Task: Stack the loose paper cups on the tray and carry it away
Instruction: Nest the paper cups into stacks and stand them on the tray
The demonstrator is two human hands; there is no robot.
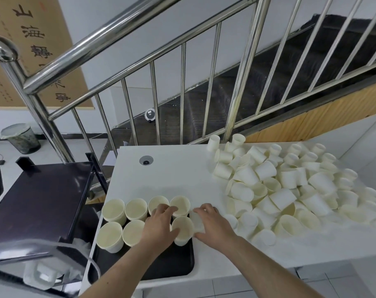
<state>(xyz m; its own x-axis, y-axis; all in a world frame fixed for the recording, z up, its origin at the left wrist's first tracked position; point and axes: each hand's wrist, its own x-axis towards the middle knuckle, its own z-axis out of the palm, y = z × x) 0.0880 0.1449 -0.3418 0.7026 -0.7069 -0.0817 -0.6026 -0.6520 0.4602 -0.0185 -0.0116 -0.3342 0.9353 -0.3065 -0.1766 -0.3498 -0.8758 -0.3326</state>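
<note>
While the left hand (161, 220) steadies an upright cup (182, 229) on the black tray (172, 265), its fingers (167, 209) loosely curved beside the rim, the right hand's (210, 224) fingers (201, 209) wrap a cup just beside it, probably to seat it in the row; the loose cups (290, 181) lie heaped on the table (172, 173) well to the right of both hands, within easy reach.

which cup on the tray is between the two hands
The front-row cup at the right end of the tray: the left hand touches its left side, the right hand lies just right of it.

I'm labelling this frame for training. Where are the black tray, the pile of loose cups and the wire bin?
black tray (172, 265): head view, bare floor near its front edge.
pile of loose cups (290, 186): head view, middle of the heap.
wire bin (23, 139): head view, its mesh side.
</note>
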